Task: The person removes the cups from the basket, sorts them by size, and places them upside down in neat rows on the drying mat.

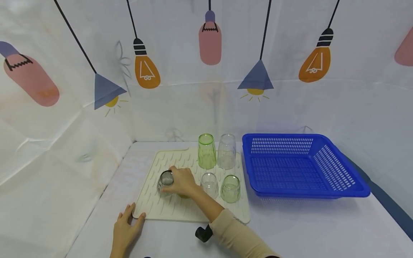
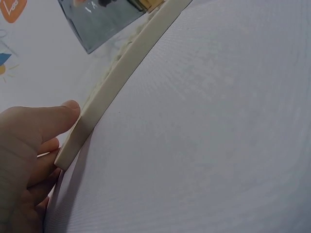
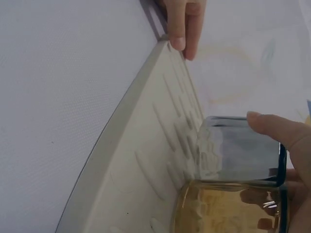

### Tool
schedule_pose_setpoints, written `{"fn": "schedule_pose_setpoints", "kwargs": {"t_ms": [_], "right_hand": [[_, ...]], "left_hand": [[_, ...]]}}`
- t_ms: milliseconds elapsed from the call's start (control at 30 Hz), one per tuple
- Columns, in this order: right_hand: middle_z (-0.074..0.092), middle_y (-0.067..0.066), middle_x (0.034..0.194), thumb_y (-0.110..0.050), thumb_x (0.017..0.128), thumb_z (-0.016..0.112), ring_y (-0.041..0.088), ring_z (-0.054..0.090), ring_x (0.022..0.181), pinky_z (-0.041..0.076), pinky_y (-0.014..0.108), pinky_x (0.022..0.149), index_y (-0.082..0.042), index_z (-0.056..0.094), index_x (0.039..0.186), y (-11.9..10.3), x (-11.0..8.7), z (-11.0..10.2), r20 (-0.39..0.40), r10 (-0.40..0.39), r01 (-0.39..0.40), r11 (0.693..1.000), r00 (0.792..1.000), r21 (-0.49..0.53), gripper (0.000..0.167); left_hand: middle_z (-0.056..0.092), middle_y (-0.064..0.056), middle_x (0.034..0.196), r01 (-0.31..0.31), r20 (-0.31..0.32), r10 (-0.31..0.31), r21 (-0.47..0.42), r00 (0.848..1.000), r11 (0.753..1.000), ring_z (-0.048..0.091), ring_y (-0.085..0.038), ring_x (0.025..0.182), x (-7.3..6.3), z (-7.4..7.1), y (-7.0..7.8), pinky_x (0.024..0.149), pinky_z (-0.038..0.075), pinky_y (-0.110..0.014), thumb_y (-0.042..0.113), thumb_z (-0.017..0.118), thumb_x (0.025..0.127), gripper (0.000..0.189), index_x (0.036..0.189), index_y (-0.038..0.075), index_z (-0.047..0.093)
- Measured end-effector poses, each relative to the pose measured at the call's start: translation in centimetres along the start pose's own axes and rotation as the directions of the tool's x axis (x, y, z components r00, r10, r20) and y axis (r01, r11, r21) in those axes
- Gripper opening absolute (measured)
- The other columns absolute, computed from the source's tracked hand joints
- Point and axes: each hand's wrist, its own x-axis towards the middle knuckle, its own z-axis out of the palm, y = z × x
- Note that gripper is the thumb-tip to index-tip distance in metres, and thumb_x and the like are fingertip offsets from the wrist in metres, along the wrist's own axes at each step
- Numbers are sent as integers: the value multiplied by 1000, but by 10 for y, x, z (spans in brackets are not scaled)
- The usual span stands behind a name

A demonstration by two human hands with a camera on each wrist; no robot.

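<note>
My right hand [image 1: 184,181] grips a smoky grey glass [image 1: 162,183] on the left half of a cream drying mat [image 1: 167,211]. In the right wrist view, the thumb lies along the grey glass's side. An amber glass [image 3: 218,208] stands right beside it on the mat, mostly hidden under my hand in the head view. At the mat's near left corner, my left hand [image 1: 124,229] holds the edge between thumb and fingers. Behind and right of my right hand stand a tall green glass [image 1: 207,154], a tall clear glass [image 1: 227,154], a short clear glass [image 1: 209,184] and a short green glass [image 1: 230,190].
A blue plastic basket [image 1: 253,172] with slotted sides sits on the white table [image 1: 290,229], right of the mat. Below my right forearm lies a small black object [image 1: 203,234]. A white sheet [image 1: 180,107] printed with lamps hangs behind the table.
</note>
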Motion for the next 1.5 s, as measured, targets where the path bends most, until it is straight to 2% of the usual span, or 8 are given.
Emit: {"fn": "schedule_pose_setpoints", "kwargs": {"t_ms": [133, 233, 533, 733, 967, 1167, 1333, 1500], "right_hand": [[69, 1, 102, -62, 70, 72, 15, 63, 94, 42, 35, 94, -9, 56, 125, -2, 3, 4, 46, 18, -13, 994, 999, -106, 78], [68, 2, 102, -63, 70, 72, 17, 63, 96, 42, 38, 94, -9, 57, 124, -4, 4, 6, 47, 25, -18, 989, 999, -144, 78], [63, 0, 122, -66, 75, 64, 22, 55, 115, 35, 49, 104, -20, 48, 137, -7, 2, 7, 73, 24, -7, 975, 997, -221, 79], [62, 0, 123, -65, 78, 61, 22, 54, 115, 35, 49, 104, -23, 46, 139, -7, 1, 5, 71, -23, 40, 967, 997, -251, 76], [58, 3, 129, -59, 82, 62, 23, 50, 122, 29, 52, 109, -19, 43, 140, -3, -1, 3, 48, -68, 75, 984, 997, -159, 73], [54, 7, 132, -49, 84, 66, 23, 48, 125, 26, 53, 111, -12, 44, 139, 7, -13, -5, -63, -124, 121, 991, 990, -59, 70], [53, 9, 133, -48, 86, 64, 24, 47, 125, 29, 50, 111, -10, 44, 139, 21, -29, -17, -137, -140, 139, 990, 981, -20, 69], [54, 10, 132, -46, 85, 66, 28, 48, 123, 38, 46, 105, -6, 47, 136, 34, -53, -35, -193, -149, 154, 988, 970, 8, 68]], "left_hand": [[54, -36, 114, -23, -10, 23, -2, 1000, 1000, 51, -52, 110, 0, 1, -2, 94, 34, -67, 10, 75, 72, 55, 116, -17, 55], [55, -37, 113, -35, -16, 35, -4, 999, 999, 52, -52, 109, 0, 2, -2, 93, 35, -68, 9, 76, 72, 55, 116, -17, 56], [55, -36, 114, -15, 3, 15, 9, 1000, 1000, 51, -52, 110, 1, 2, -1, 95, 34, -67, 11, 75, 73, 55, 116, -16, 55], [55, -36, 114, -8, -7, 8, 3, 1000, 1000, 51, -52, 110, 2, 1, -1, 95, 34, -67, 11, 76, 72, 55, 115, -16, 56], [54, -36, 115, 10, -3, -10, -2, 1000, 1000, 50, -52, 111, 2, 0, -1, 96, 33, -67, 11, 75, 73, 55, 116, -16, 55], [55, -36, 115, 4, 5, -4, 1, 1000, 1000, 51, -52, 111, 2, 2, 1, 96, 33, -66, 13, 76, 73, 56, 116, -16, 56], [54, -36, 116, 8, 14, -8, 1, 1000, 1000, 50, -51, 112, 4, 4, 2, 97, 32, -66, 14, 75, 73, 57, 117, -16, 55], [52, -37, 117, 38, 35, -38, 1, 999, 999, 49, -51, 113, 5, 2, 5, 98, 30, -67, 13, 73, 74, 57, 117, -17, 54]]}}
